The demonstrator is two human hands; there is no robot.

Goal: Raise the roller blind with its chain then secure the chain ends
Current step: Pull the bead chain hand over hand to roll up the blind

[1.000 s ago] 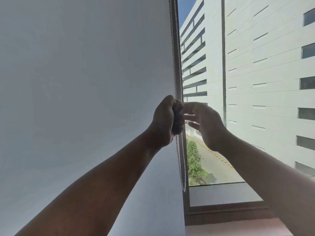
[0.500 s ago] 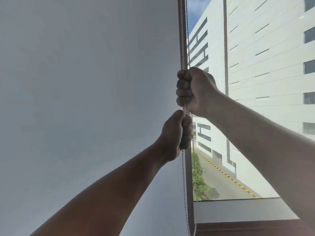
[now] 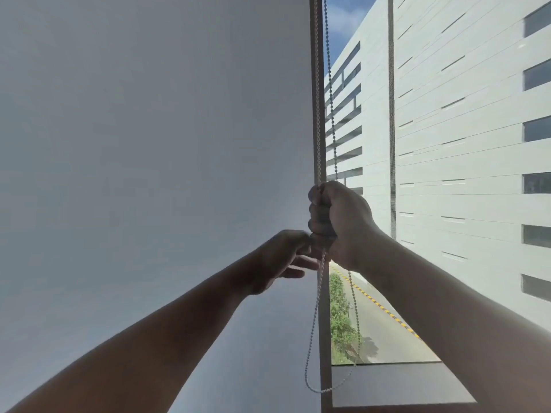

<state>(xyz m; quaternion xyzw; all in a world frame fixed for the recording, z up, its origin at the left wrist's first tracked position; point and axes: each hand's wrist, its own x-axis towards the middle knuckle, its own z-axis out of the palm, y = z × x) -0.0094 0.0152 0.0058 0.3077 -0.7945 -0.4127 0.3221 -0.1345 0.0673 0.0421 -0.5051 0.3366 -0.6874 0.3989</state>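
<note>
The roller blind (image 3: 149, 174) covers the left portion of the view as a plain pale sheet, its right edge running along the dark vertical window frame (image 3: 325, 338). The bead chain (image 3: 331, 114) hangs in two strands just beside that frame, descending from the top of the view and ending in a loop that hangs in front of the dark sill (image 3: 387, 383). The right hand (image 3: 337, 222) forms a closed fist grip around the chain, the strands entering at the top of the fist and leaving at the bottom. The left hand (image 3: 283, 257) sits directly below and left of the right hand, its grip loosened: fingers partly extended toward the chain, not wrapped around it. Whether its fingertips touch the chain cannot be determined. A pale building (image 3: 462, 144) is visible through the glass.
</note>
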